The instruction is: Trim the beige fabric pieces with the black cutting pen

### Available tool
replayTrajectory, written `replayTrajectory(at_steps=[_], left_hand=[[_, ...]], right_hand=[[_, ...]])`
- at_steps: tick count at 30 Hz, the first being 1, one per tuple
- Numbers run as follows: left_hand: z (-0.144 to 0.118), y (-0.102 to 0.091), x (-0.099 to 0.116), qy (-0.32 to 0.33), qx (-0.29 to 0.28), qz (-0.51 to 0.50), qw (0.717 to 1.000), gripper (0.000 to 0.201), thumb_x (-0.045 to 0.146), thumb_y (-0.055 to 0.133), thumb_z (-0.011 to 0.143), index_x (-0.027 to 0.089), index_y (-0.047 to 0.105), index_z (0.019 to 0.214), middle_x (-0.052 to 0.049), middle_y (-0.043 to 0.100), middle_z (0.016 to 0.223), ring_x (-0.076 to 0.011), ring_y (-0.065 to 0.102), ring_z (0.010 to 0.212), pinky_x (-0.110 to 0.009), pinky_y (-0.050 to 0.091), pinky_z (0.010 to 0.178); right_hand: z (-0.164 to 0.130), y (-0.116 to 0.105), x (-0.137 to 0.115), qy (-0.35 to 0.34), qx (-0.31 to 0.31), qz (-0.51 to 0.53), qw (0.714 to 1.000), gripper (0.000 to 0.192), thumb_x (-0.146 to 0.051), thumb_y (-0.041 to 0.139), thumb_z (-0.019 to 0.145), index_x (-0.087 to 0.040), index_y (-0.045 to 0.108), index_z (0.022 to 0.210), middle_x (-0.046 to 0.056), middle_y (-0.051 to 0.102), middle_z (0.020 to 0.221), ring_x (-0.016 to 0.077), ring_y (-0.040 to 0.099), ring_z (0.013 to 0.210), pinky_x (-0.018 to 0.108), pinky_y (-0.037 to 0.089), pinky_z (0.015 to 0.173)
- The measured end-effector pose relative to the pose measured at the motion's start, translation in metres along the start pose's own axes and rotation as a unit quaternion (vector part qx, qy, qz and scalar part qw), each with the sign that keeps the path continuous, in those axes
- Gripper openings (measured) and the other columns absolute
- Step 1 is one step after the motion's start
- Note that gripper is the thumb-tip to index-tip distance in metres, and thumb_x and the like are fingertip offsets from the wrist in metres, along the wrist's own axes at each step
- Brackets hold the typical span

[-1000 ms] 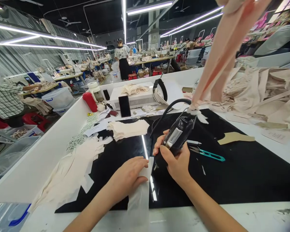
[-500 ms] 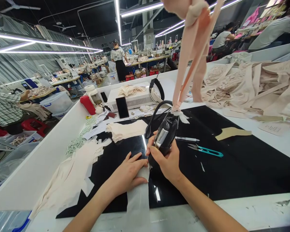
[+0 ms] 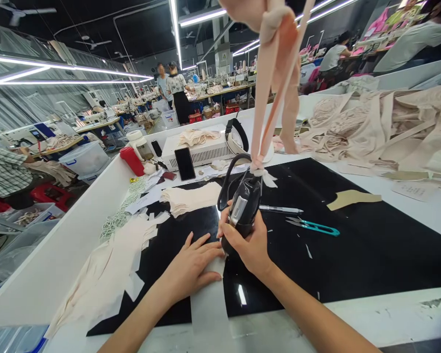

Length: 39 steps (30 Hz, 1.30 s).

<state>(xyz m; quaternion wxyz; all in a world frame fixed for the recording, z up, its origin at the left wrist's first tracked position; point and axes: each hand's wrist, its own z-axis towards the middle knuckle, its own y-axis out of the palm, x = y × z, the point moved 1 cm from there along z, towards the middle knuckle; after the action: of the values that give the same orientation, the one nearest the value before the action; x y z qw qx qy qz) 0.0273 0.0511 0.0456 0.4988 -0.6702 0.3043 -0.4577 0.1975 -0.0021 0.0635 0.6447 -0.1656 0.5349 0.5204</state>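
Note:
My left hand (image 3: 193, 267) lies flat with fingers spread on a pale strip of fabric or paper (image 3: 210, 314). The strip runs down the black board (image 3: 345, 255) and over the table's front edge. My right hand (image 3: 250, 245) is wrapped round a black corded hand tool (image 3: 245, 206), held close to the left fingertips at the strip's right edge. The tool's working tip is hidden. A knotted pink fabric band (image 3: 264, 108) is tied to the tool's top and stretches upward. Right of the tool lie a pen (image 3: 281, 209) and teal thread snips (image 3: 318, 227).
Stacked cream fabric pieces (image 3: 191, 197) and a larger cream pile (image 3: 99, 269) lie left. A phone (image 3: 184, 164) leans against a white box (image 3: 209, 157). A beige fabric heap (image 3: 382, 127) fills the back right. A tan template (image 3: 353, 198) sits right. Co-workers are farther off.
The tool and my right hand have moved slightly left along with the pink band. My left hand has shifted a little left, staying flat. A second person shows in the background.

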Motion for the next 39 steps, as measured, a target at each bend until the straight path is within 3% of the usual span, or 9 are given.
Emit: replayTrajectory(at_steps=[21,30,39], left_hand=[[0.004,-0.006,0.004,-0.007,-0.007,-0.009,1.000,0.047,0.032,0.079,0.091,0.032,0.060,0.134,-0.005,0.057,0.152,-0.0335,0.039,0.151,-0.075,0.020,0.120],[0.004,-0.006,0.004,-0.007,-0.003,-0.016,1.000,0.057,0.030,0.081,0.088,0.032,0.057,0.140,-0.007,0.055,0.153,-0.0344,0.043,0.149,-0.076,0.022,0.119],[0.006,-0.006,0.004,-0.008,-0.018,-0.021,1.000,0.060,0.033,0.080,0.090,0.034,0.053,0.144,-0.005,0.052,0.156,-0.0351,0.039,0.151,-0.077,0.019,0.119]], right_hand=[[0.001,0.002,-0.001,0.016,0.008,-0.015,1.000,0.033,-0.035,0.076,0.082,-0.027,0.054,0.106,-0.005,0.063,0.081,0.0140,0.061,0.063,0.032,0.056,0.061],[-0.010,0.000,-0.002,0.011,0.000,-0.011,1.000,0.038,-0.038,0.079,0.080,-0.028,0.056,0.108,-0.002,0.067,0.086,0.0178,0.066,0.075,0.038,0.060,0.074],[-0.014,-0.001,-0.002,0.000,-0.005,0.005,1.000,0.037,-0.037,0.078,0.083,-0.028,0.057,0.112,-0.001,0.067,0.085,0.0171,0.066,0.070,0.035,0.060,0.066]])
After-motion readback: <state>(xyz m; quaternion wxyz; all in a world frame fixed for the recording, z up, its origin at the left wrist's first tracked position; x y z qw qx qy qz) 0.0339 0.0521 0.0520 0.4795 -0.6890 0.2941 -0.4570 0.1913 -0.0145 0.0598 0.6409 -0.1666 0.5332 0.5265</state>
